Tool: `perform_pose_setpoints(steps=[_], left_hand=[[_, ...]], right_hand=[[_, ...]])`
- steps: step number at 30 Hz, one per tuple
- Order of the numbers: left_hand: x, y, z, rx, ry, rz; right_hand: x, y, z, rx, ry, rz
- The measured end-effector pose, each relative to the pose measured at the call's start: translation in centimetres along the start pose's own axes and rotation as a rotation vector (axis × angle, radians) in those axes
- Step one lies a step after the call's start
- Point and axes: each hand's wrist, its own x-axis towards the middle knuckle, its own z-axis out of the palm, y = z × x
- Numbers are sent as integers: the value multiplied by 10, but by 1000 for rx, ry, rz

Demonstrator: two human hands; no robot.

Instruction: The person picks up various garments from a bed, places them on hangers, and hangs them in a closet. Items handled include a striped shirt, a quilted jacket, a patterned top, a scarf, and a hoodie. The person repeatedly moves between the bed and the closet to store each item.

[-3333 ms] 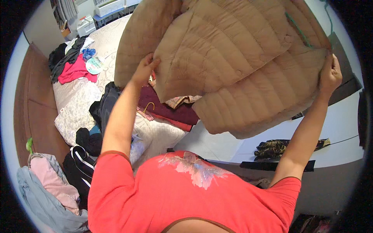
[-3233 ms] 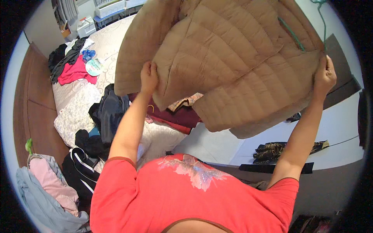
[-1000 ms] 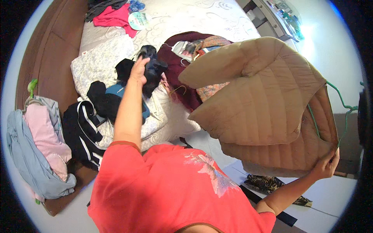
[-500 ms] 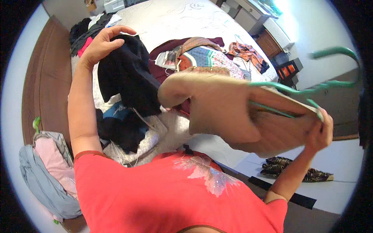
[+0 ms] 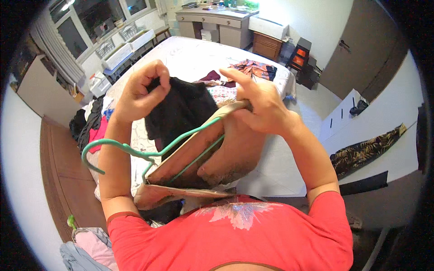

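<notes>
My left hand (image 5: 143, 92) is raised at centre left with its fingers curled closed on the edge of a black garment (image 5: 183, 106), which hangs down over the bed side. My right hand (image 5: 266, 101) pinches one shoulder of a tan garment (image 5: 242, 147) between thumb and fingers, the index finger pointing out. Inside the tan garment sits a green clothes hanger (image 5: 181, 135), its hook turned to the left and passing above my left forearm. The lower part of the tan garment hangs close to my red shirt, and its folds hide part of the bed.
Ahead stands a bed (image 5: 181, 54) with a patterned garment (image 5: 253, 70) and other clothes on it. Dark and pink clothes (image 5: 97, 128) lie along its left side, by a brown headboard (image 5: 68, 158). A black leaf-patterned cloth (image 5: 368, 149) lies at right. A desk (image 5: 217, 22) stands beyond.
My right hand has come from the far right to the middle, turning the tan garment and hanger so the hook points left. My left fingers have curled in. The view now takes in more room.
</notes>
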Motion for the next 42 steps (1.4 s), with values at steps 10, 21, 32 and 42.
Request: perform_pose_setpoints(steps=[10, 21, 32, 42], left_hand=[[4, 12, 31, -24, -96, -65], [-54, -83, 11, 581, 20, -520], [-27, -72, -37, 147, 201, -330], [-26, -53, -57, 412, -266, -390]], right_hand=[[-15, 2, -2, -276, -81, -18], [-14, -3, -88, -550, 57, -16], [-41, -4, -125, -569, 186, 207], [-47, 4, -120, -548, 181, 256]])
